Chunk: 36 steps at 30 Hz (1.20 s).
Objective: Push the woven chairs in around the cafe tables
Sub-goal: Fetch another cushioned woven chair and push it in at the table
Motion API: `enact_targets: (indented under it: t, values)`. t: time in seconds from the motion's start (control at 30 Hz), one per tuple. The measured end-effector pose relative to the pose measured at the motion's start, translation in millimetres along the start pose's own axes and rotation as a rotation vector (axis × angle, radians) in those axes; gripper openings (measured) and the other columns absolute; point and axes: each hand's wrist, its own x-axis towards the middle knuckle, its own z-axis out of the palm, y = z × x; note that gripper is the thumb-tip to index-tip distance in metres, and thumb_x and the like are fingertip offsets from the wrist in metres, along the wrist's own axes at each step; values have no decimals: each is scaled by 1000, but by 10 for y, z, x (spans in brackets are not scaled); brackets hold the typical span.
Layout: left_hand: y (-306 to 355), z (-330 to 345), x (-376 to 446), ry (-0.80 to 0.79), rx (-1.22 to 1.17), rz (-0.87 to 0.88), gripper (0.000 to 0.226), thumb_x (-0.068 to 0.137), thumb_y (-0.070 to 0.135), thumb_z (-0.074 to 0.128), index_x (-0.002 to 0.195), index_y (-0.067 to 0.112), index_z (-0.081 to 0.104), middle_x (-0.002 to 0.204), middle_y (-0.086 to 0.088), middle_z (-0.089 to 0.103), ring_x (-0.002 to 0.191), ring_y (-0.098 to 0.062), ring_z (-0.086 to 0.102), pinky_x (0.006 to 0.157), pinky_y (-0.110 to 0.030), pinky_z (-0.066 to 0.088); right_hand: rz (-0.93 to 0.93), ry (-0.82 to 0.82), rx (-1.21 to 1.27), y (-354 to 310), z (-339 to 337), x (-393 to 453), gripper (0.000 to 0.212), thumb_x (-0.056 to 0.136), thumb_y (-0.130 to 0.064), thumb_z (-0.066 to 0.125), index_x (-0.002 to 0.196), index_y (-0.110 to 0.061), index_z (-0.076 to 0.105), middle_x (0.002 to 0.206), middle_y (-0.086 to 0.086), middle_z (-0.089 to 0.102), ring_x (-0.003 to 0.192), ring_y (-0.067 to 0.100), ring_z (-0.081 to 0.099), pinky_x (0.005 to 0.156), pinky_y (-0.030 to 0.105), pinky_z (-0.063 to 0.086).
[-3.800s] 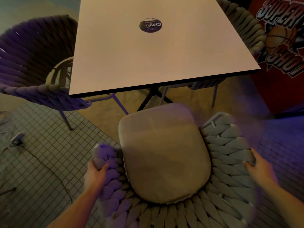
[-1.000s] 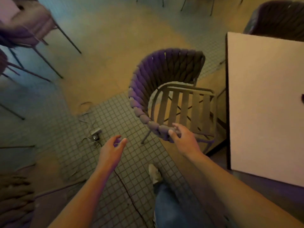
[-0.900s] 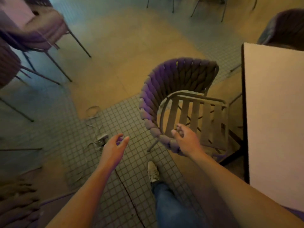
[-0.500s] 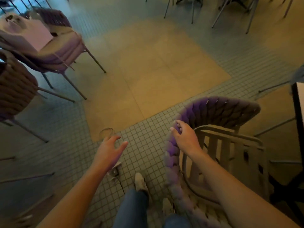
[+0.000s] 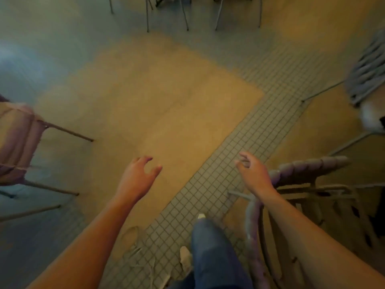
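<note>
A purple woven chair point(image 5: 308, 166) with a slatted seat stands at the lower right, its braided rim curving under my right forearm. My right hand point(image 5: 253, 174) hovers just left of that rim with fingers spread, holding nothing. My left hand point(image 5: 137, 177) hangs open over the tan floor, well clear of any chair. No cafe table is visible in this blurred view.
Another cushioned chair point(image 5: 14, 140) stands at the left edge, and a grey woven chair point(image 5: 368, 69) at the upper right. Thin metal chair legs point(image 5: 185, 15) line the top. My jeans leg point(image 5: 210, 251) and a loose cable point(image 5: 137, 247) sit on the small-tiled floor strip.
My right hand has let go of the purple chair's rim and opened. The view has swung left and away from the table, and the chair now lies further right.
</note>
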Motion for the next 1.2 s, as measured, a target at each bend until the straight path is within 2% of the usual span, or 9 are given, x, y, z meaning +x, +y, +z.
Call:
enact_targets:
  t: [0.1,0.27,0.5,0.67,0.73,0.83,0.93,1.1,1.2]
  values:
    - [406,-4,903,-60,-16,84,51,85,44,62,129,18,56,129,-9,60,118,-26,57,97,-37,42,85,95,16,-135,-235,591,51,90,-39,52,137,-22,46,134,4,57,119,19,55,97,35,44]
    - [1362,50,2391,-128,-42,197,51,85,43,62,129,18,56,128,-7,61,117,-25,58,96,-36,43,219,225,94,-442,-687,1757,61,93,-42,50,148,-27,30,139,4,51,123,22,52,101,45,45]
    - [2911,106,4071,-236,-85,381,51,85,44,63,128,20,56,126,-4,62,116,-23,59,94,-39,44,302,397,160,-939,-1555,2993,59,92,-44,49,146,-31,31,141,-1,51,123,17,53,95,40,50]
    - [3954,359,5185,-329,-105,517,50,83,46,63,127,23,56,125,-2,59,114,-21,57,96,-40,46,369,544,210,-1057,-2119,3908,57,92,-43,51,144,-28,36,141,-1,51,122,16,55,79,23,46]
    - [4379,496,5641,-379,-127,562,50,83,44,64,127,21,56,125,-3,58,115,-21,56,98,-41,45,409,605,221,-1089,-2307,4287,56,91,-42,52,144,-27,37,140,0,53,121,17,55,80,25,48]
    - [4985,660,6185,-432,-85,642,52,85,47,60,129,22,55,127,-1,58,117,-19,55,100,-41,45,512,668,220,-1146,-2572,4734,56,91,-42,53,143,-27,37,138,2,54,120,19,56,88,32,48]
    - [5659,798,6642,-484,-57,693,53,86,45,60,132,20,53,131,-2,57,120,-18,54,99,-34,41,594,723,249,-1217,-2877,5170,57,91,-42,53,143,-26,37,136,2,56,119,20,56,94,40,49]
    - [6770,1025,7116,-576,41,839,53,87,43,60,133,18,53,133,-4,56,122,-19,53,101,-34,41,638,839,321,-1284,-3366,5744,57,90,-42,54,142,-24,38,133,2,58,115,18,58,83,29,43]
    - [7482,1315,7394,-604,110,931,53,87,45,59,132,19,53,134,-4,56,123,-20,52,100,-34,40,685,912,369,-1208,-3748,6111,56,91,-41,53,142,-23,39,133,2,58,115,18,58,81,28,41]
